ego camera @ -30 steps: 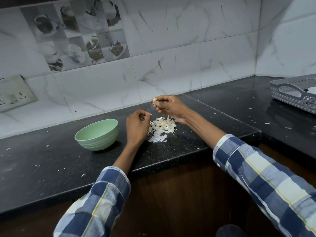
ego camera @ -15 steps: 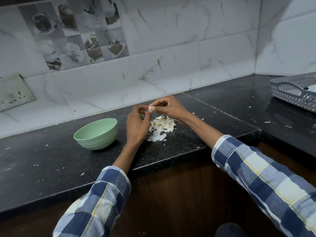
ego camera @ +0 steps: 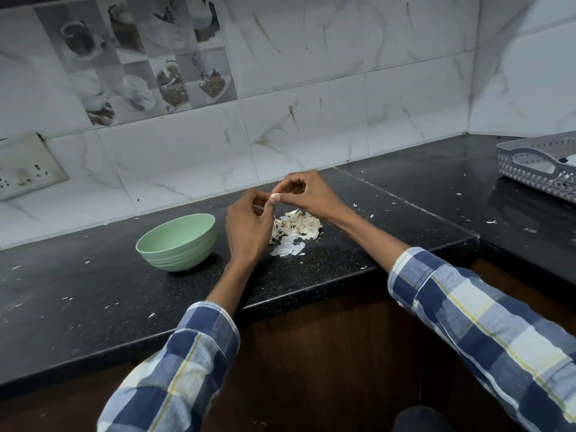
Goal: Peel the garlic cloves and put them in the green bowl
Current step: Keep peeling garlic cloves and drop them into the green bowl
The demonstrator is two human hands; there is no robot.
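A small pale garlic clove is pinched between the fingertips of both hands above the black counter. My left hand curls its fingers and thumb against the clove from the left. My right hand pinches it from the right. Just below the hands lies a heap of white garlic peels. The green bowl stands on the counter to the left of my left hand; I cannot see its contents.
A grey perforated plastic basket sits on the far right of the L-shaped black counter. Peel flakes are scattered over the counter. A switch plate is on the tiled wall at left. The counter edge runs just below my wrists.
My hands were apart a second ago, with the clove in my right hand. They have come together, and now both pinch the clove above the peel heap.
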